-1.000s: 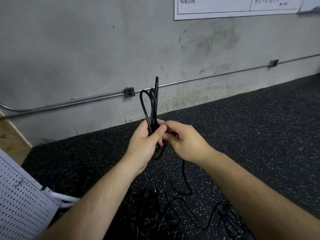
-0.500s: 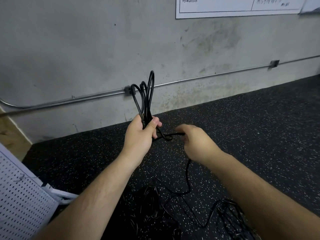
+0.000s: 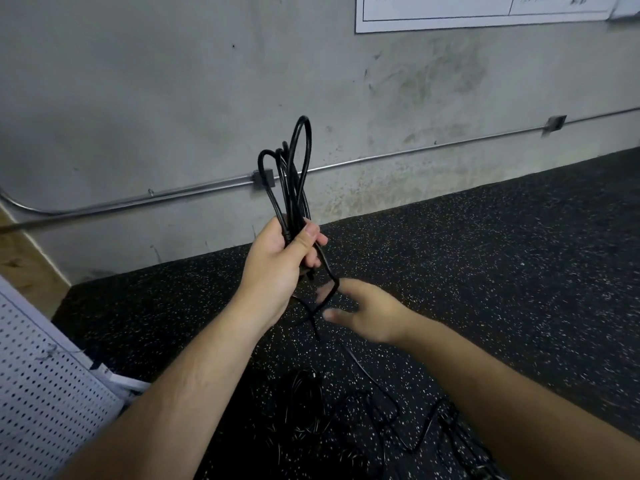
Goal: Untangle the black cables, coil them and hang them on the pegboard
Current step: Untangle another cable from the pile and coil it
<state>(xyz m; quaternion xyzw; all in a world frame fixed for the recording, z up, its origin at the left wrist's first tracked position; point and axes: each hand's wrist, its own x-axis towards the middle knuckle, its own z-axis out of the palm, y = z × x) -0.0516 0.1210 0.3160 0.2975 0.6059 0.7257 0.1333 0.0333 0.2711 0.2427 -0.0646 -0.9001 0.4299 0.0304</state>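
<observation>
My left hand (image 3: 282, 263) grips a bundle of black cable loops (image 3: 292, 174) that stand up above the fist in front of the wall. One strand (image 3: 330, 285) runs down from the fist past my right hand (image 3: 367, 315), which is blurred, below and right of the left, with fingers spread beside that strand. I cannot tell whether it touches the cable. The strand trails down to a tangle of black cables (image 3: 346, 420) on the dark floor. A white pegboard (image 3: 45, 400) leans at the lower left.
The dark speckled rubber floor (image 3: 485, 271) meets a grey concrete wall (image 3: 173, 81) with a metal conduit (image 3: 398, 155) along it. A white paper sheet (image 3: 485, 12) hangs at the top right. A wooden floor patch (image 3: 20, 261) shows at the left.
My left hand has lifted the loops higher. My right hand has left the left hand, moved down and right, and spread its fingers beside the hanging strand.
</observation>
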